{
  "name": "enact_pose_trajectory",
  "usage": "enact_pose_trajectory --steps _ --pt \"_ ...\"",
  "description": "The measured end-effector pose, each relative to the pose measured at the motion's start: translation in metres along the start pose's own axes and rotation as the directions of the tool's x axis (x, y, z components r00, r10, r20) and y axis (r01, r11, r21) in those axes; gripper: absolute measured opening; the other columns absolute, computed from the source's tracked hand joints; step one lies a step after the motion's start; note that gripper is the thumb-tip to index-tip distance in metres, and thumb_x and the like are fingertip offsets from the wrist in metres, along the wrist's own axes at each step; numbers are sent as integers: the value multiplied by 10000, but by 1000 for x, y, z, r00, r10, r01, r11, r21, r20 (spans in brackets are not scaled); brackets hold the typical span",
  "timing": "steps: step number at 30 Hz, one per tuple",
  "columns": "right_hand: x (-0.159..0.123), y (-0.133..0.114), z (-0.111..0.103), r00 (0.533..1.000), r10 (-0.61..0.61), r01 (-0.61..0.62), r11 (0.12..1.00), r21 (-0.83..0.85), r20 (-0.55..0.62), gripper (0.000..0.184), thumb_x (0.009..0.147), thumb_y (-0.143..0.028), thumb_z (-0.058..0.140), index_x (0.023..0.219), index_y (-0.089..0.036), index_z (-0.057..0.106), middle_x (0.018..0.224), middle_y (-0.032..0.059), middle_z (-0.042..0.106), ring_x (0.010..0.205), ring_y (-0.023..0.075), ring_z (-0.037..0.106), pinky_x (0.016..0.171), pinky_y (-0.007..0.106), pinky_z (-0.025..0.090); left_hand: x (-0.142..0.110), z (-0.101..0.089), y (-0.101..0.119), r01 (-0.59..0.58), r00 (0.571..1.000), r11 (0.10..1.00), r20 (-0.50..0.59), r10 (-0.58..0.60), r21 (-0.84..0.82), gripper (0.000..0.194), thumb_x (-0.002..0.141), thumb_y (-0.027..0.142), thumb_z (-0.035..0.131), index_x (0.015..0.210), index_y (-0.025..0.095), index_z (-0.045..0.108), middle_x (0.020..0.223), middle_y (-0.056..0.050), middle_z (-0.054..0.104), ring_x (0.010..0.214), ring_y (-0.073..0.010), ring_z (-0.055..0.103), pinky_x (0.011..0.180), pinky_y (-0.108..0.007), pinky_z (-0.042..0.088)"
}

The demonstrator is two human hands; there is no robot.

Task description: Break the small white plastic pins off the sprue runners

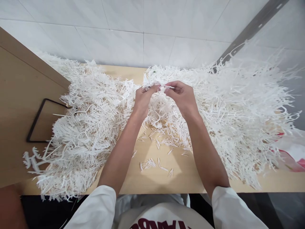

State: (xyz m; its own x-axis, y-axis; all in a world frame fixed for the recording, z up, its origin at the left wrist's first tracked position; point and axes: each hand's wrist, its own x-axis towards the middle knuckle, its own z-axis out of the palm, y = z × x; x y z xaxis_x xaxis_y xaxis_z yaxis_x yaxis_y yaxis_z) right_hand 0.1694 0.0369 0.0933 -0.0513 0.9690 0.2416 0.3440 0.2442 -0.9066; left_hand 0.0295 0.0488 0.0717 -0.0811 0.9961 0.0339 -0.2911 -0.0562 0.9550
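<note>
My left hand (143,99) and my right hand (182,95) are raised together over the middle of a light wooden table (166,178). Both pinch the same thin white plastic branched strip (164,86), fingertips nearly touching. A big heap of white plastic branch frames (85,127) lies to the left. A larger heap (238,111) spreads to the right and behind the hands. Small loose white pieces (157,143) are scattered on the table below my wrists.
A wooden side panel with a black wire handle (38,121) stands at the left. White tiled wall rises behind. A plastic bag with red print (293,152) lies at the right edge. The table's front edge runs just above my sleeves.
</note>
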Motion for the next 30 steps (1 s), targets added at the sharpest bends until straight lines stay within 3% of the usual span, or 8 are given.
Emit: enact_pose_trajectory --steps 6,10,18,26,30 --pt "1 1 2 997 44 -48 996 70 57 282 829 -449 571 898 -179 615 820 23 656 746 106 613 676 257 455 3 -2 -8 3 1000 997 24 -2 -73 305 691 445 732 815 171 679 851 -34 691 804 -128 608 730 -259 425" --pt "0 -5 -1 993 9 -11 1000 13 115 320 833 -483 565 806 -170 626 733 13 637 635 83 572 598 240 411 5 -4 -9 -2 1000 993 -4 1 -115 260 672 398 756 773 174 672 776 -19 676 728 -108 584 682 -246 414" --pt "-3 -9 -8 952 -11 44 994 -99 307 209 839 -311 571 680 -177 552 577 -38 545 521 60 505 514 217 368 2 2 -6 -109 989 991 -104 101 -72 150 649 258 752 618 176 630 615 28 612 625 -80 541 666 -225 420" --pt "-1 -8 -2 983 -75 76 997 3 165 286 835 -451 569 839 -173 641 773 4 651 618 69 564 579 225 411 3 -1 -7 -49 998 994 -43 45 -97 224 724 398 720 690 186 658 713 -2 653 692 -96 577 661 -231 409" --pt "0 -1 5 982 -50 42 998 50 180 249 843 -430 567 830 -184 600 720 -17 626 594 66 546 572 225 406 4 -1 -9 -47 998 993 -36 43 -110 248 714 413 728 674 181 649 702 -1 648 671 -94 573 659 -236 407"
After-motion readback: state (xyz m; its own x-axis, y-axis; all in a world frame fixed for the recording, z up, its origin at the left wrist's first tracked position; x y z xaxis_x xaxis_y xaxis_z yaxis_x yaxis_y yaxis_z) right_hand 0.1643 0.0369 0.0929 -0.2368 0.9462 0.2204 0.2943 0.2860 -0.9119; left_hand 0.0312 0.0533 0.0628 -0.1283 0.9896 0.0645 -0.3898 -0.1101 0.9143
